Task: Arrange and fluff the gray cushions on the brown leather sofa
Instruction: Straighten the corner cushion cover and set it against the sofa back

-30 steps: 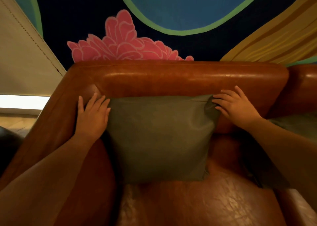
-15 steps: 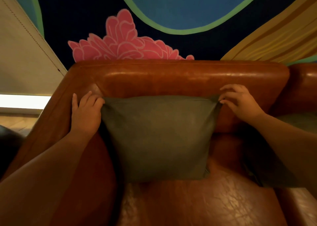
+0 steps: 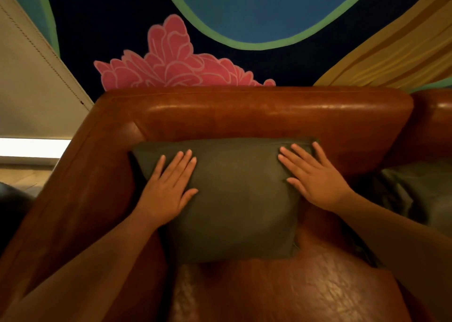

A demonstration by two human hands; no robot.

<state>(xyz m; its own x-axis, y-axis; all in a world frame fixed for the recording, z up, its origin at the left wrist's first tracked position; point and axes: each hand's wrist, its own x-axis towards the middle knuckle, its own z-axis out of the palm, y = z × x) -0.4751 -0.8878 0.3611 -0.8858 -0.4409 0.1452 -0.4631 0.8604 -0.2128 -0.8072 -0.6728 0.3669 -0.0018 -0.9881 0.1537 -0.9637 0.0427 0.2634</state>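
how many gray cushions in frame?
2. One cushion leans on the sofa backrest, left hand and right hand flat on it. Second cushion at the right edge, cropped; more may sit outside view.

A gray cushion (image 3: 234,199) is propped upright against the backrest of the brown leather sofa (image 3: 256,111). It is pressed by the left hand (image 3: 168,187) and the right hand (image 3: 315,179) (fingers straight, palms flat). What seems to be a second gray cushion (image 3: 423,192) is seen dimly at the right edge.
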